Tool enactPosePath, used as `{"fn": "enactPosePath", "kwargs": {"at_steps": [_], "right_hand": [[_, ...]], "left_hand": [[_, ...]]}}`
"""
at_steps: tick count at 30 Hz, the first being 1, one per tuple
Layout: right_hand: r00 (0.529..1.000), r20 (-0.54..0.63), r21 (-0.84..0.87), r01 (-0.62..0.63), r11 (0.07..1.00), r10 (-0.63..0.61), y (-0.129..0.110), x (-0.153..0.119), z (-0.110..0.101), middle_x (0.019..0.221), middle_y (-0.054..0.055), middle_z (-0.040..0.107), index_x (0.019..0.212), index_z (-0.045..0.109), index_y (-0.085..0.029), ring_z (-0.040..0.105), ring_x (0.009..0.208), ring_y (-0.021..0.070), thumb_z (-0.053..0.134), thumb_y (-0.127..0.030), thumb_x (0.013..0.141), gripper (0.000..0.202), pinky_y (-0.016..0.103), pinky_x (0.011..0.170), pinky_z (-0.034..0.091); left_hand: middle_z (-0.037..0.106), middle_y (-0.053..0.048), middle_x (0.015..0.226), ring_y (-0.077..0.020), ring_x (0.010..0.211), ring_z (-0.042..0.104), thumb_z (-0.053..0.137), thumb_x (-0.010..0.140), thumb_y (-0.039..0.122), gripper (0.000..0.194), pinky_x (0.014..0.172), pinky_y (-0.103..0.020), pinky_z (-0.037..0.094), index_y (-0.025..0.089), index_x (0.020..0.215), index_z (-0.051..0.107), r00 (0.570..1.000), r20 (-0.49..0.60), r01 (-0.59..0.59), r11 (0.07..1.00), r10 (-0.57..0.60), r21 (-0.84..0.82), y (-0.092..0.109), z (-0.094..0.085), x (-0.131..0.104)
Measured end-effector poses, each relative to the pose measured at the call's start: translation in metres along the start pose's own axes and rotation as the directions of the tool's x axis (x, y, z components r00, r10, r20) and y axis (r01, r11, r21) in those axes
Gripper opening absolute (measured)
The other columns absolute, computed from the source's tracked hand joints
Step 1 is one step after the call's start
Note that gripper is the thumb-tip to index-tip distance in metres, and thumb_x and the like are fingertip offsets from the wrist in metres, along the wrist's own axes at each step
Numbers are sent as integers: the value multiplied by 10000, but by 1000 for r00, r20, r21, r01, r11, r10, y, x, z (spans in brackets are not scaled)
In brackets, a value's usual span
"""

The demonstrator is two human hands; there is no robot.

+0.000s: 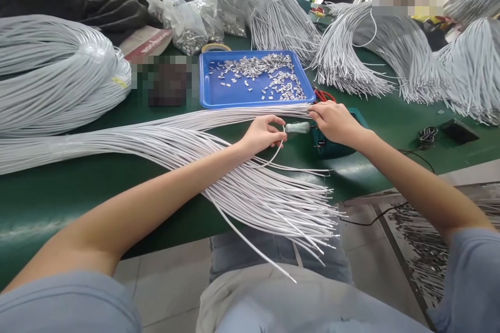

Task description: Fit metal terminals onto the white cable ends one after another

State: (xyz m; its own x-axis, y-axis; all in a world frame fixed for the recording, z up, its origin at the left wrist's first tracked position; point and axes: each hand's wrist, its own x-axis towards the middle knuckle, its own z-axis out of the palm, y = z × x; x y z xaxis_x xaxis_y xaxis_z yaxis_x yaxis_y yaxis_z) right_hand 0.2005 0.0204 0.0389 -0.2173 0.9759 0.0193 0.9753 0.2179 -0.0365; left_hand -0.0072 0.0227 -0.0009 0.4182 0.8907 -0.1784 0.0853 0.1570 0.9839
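Observation:
My left hand (pixel 265 132) pinches one white wire (pixel 276 155) between thumb and fingers; the wire curves down into a loose bundle of white wires (pixel 258 187) fanned out under my left forearm. Beside those fingertips is a pale, cloudy handle-like cylinder (pixel 297 127), pointing at a teal box-shaped device (pixel 334 146). My right hand (pixel 336 120) is above this device, its fingers curled together at the ends of an upper wire bundle (pixel 250 113). What lies between its fingertips is hidden.
Just behind my hands, a blue tray (pixel 204 80) holds many small metal pieces. Large grey wire bundles (pixel 58 73) lie at left and at the back right. Bags of metal parts (pixel 191 23) stand behind. A black cable (pixel 427 137) lies at right on the green table (pixel 164 218).

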Motion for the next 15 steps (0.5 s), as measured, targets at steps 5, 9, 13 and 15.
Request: {"fn": "enactPosePath", "kwargs": {"at_steps": [5,9,13,15], "right_hand": [[999,12,-4,-45,999,46,8,3,-3,991,139,737,881,686,-150,638,956,275,310,-279,968,407,347,761,376],[986,-140,170,-67,983,91,21,1,-6,856,128,730,780,677,-140,647,819,231,367,-255,928,363,324,718,410],[883,-457,444,121,888,108,4,-7,-8,940,125,727,908,693,-120,663,884,204,391,-215,896,317,307,776,483],[902,-431,558,255,790,14,-15,-10,-3,880,109,723,901,696,-119,663,806,179,403,-242,891,318,270,671,489]], "left_hand": [[682,-9,598,-82,470,600,657,772,50,252,467,-164,416,80,1018,609,999,3,-37,999,37,-8,-2,-3,-1],[687,0,641,-81,519,610,671,733,43,409,531,-176,466,76,1136,609,994,56,-96,995,97,-16,-3,-1,-3],[719,-49,756,-120,640,666,683,712,40,392,659,-236,540,78,1101,646,959,239,-207,953,153,220,-7,4,-8],[726,-83,812,-155,722,683,647,770,72,166,703,-259,530,99,923,702,890,391,-416,768,234,488,-8,8,-14]]}}
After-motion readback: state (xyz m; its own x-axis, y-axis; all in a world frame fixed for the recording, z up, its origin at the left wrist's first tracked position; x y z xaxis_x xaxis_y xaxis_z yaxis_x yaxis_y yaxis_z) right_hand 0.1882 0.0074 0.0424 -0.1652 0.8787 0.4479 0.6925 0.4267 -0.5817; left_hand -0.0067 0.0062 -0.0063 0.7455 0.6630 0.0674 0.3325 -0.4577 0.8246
